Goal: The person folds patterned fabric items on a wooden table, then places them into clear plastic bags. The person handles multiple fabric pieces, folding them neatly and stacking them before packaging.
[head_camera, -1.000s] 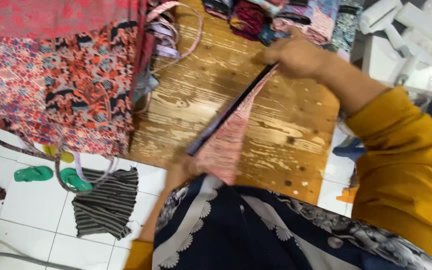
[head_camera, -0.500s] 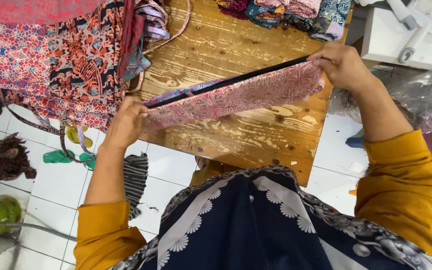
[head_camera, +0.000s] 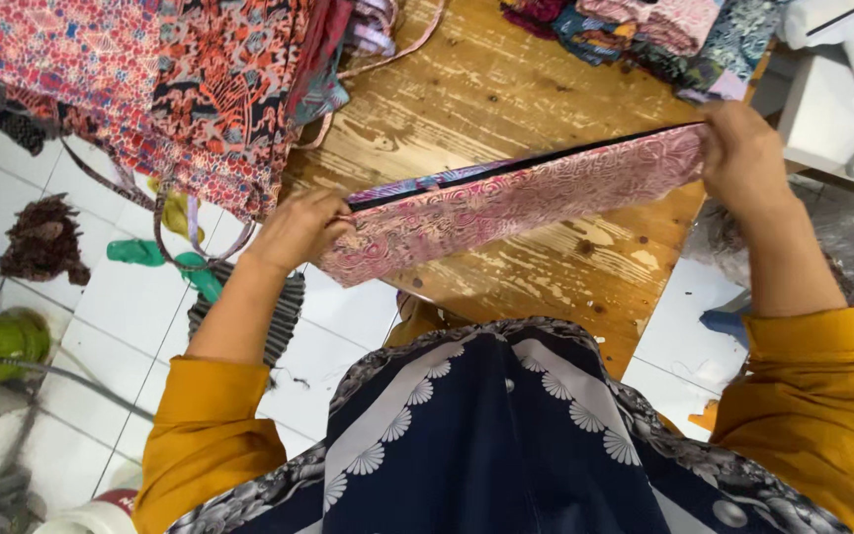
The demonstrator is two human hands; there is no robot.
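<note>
Both grips on pink folded cloth (head_camera: 516,203), taut

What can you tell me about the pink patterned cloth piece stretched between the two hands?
The pink cloth piece is a long, narrow, folded strip of printed fabric, pink with a pale swirling pattern, with a dark band along its upper edge. It is pulled taut, tilted up toward the right, just above the wooden table. The left hand pinches its lower end, the right hand its upper end.

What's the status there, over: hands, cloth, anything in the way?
Left hand and right hand grip opposite ends of pink patterned cloth, stretched over wooden table. Nothing blocking between them.
</note>
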